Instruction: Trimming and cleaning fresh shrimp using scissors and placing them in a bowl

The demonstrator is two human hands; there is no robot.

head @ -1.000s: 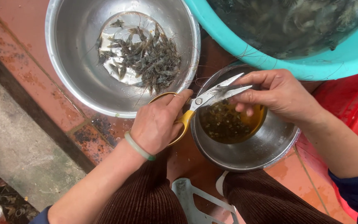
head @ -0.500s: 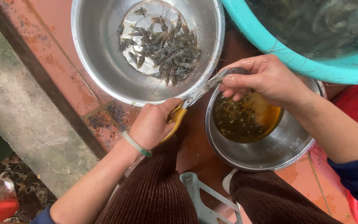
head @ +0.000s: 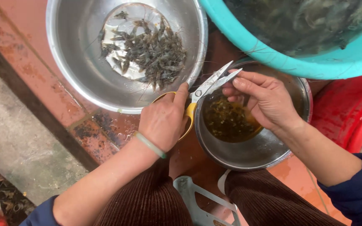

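My left hand (head: pixel 164 121), with a pale green bangle on the wrist, grips yellow-handled scissors (head: pixel 212 83). Their blades are slightly apart and point up-right over the small steel bowl (head: pixel 252 155). My right hand (head: pixel 265 98) meets the blade tips, its fingertips pinched on a small shrimp that is mostly hidden. The small bowl holds brown water with dark trimmings. To the upper left, a large steel bowl (head: pixel 76 79) holds a pile of grey shrimp (head: pixel 151 52).
A teal basin (head: pixel 273 54) of shrimp in water overhangs the small bowl at the top right. A red tub (head: pixel 348 113) stands at the right. My brown-trousered knees and a pale plastic stool (head: pixel 202 201) are below. A wet tiled floor and a concrete strip (head: pixel 17 142) lie at the left.
Both hands stay together over the small bowl. The scissor blades, nearly together half a second ago, are apart again. The view has shifted slightly.
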